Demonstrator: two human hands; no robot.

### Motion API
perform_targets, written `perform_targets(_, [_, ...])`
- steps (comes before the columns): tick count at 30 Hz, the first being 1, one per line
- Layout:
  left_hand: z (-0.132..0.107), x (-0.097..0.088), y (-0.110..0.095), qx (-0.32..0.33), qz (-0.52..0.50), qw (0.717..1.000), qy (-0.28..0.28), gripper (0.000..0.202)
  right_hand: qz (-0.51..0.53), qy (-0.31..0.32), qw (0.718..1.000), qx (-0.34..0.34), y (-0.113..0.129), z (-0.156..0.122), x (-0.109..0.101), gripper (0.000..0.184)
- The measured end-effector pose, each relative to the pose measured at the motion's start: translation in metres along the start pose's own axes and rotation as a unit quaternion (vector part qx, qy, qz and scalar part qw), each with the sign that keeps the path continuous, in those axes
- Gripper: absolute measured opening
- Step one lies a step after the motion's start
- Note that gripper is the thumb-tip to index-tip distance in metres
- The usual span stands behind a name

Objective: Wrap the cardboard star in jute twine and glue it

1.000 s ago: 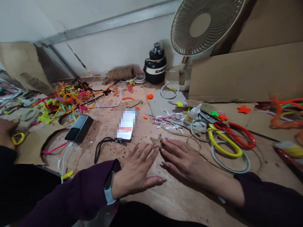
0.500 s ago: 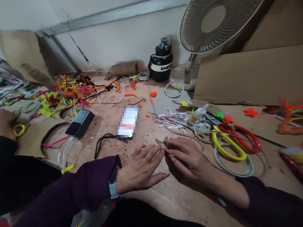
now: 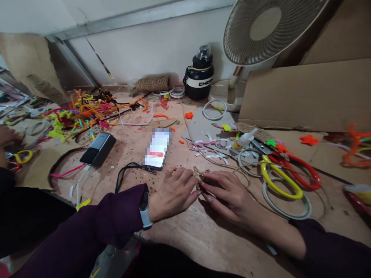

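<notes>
Between my two hands is a small tan, star-like piece [image 3: 197, 174] that looks wound with twine; fingers cover part of it. My left hand [image 3: 174, 195] has its fingers curled and its thumb pressed against the piece's near side. From the other side, my right hand [image 3: 227, 193] pinches the same piece with thumb and fingertips. A strand of jute twine [image 3: 208, 159] lies on the table just beyond the fingers. The phone [image 3: 158, 148] with a black strap rests beyond my left hand.
A glue bottle [image 3: 245, 139], yellow-handled scissors [image 3: 282, 185] and a grey tape ring [image 3: 286, 199] lie right. A power bank [image 3: 97, 148] and tangled pipe cleaners [image 3: 89, 110] lie left. Behind stand a black bottle [image 3: 199, 75] and a fan [image 3: 265, 23]. Another person's hand [image 3: 6, 136] shows far left.
My left hand's fingers have curled in and its thumb has come up to the star-like piece. The piece has turned between the fingers. At far left the other person's hand has shifted.
</notes>
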State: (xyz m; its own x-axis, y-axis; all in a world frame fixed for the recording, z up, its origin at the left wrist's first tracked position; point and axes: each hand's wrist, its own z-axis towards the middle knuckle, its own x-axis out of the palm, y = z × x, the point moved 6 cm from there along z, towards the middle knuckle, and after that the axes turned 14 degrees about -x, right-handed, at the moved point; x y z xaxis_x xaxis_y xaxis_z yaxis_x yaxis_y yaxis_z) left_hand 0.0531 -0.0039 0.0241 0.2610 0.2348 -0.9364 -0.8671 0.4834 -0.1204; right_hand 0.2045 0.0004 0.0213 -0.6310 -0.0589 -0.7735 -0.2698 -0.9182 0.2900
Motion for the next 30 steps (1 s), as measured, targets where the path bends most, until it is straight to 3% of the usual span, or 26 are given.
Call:
perform_targets(8, [0.002, 0.003, 0.004, -0.017, -0.028, 0.999, 0.017, 0.012, -0.030, -0.015, 0.999, -0.007, -0.001, -0.001, -0.003, 0.026])
perform_targets(14, [0.001, 0.003, 0.002, 0.012, -0.073, 0.997, 0.015, 0.011, -0.074, 0.017, 0.997, -0.031, 0.002, 0.001, -0.001, 0.028])
perform_targets(19, [0.002, 0.005, 0.004, 0.023, -0.081, 0.996, 0.015, 0.013, -0.086, -0.003, 0.994, -0.067, 0.009, 0.004, -0.005, 0.030])
perform_targets(24, [0.002, 0.000, 0.005, 0.018, -0.080, 0.997, 0.001, 0.014, -0.105, -0.013, 0.993, -0.048, 0.004, 0.003, -0.014, 0.030])
perform_targets(30, [-0.013, -0.006, 0.004, 0.031, -0.044, 0.998, 0.011, 0.039, -0.155, 0.011, 0.987, -0.034, 0.006, -0.003, -0.020, 0.035])
